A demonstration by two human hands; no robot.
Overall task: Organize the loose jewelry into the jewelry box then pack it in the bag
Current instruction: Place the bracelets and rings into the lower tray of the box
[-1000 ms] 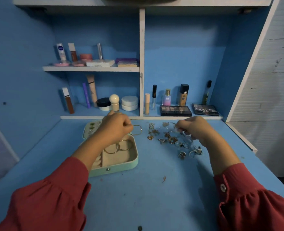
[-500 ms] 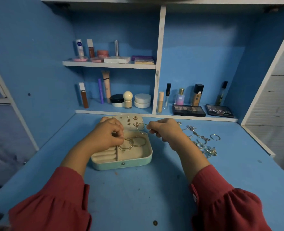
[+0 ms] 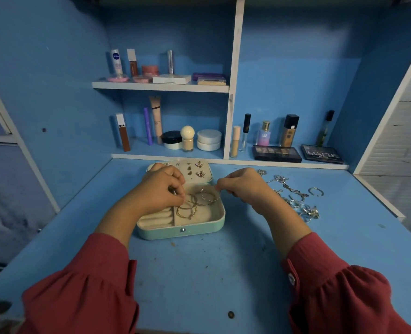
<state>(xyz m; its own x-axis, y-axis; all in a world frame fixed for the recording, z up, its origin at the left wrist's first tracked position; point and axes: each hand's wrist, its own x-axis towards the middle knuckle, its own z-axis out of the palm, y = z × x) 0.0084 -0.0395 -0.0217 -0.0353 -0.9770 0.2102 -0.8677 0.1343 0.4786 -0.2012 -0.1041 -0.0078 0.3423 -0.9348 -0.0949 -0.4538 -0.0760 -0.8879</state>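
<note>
The mint jewelry box (image 3: 180, 231) lies open on the blue desk (image 3: 199, 273), and I take it as the landmark for all places.

Over its left half is the left hand (image 3: 160, 191), fingers curled, tips pinched close together just at the bangles (image 3: 197, 201) that lie in the big compartment. It seems to pinch sth thin and metal there, but I cannot tell which piece exactly.

Over the box's right back corner is the right hand (image 3: 243, 186). Thumb and forefinger are pressed together as if on sth very small; the piece itself is too small to see, so if it really holds anything I cannot tell.

Inside the box, front left, are the ring rolls (image 3: 157, 216), w/ nothing visible in them. The lid (image 3: 195, 171), behind the hands, carries some small earrings (image 3: 200, 174) on its lining.

To the right of the box, on the desk, is the loose silver jewelry (image 3: 296, 201): chains, rings, and one open cuff ring (image 3: 316, 191) a bit apart.

Behind the box are the shelves (image 3: 161, 86) w/ cosmetics, and two eyeshadow palettes (image 3: 277, 153) lie flat at back right.

Both arms wear red sleeves (image 3: 84, 290).
</note>
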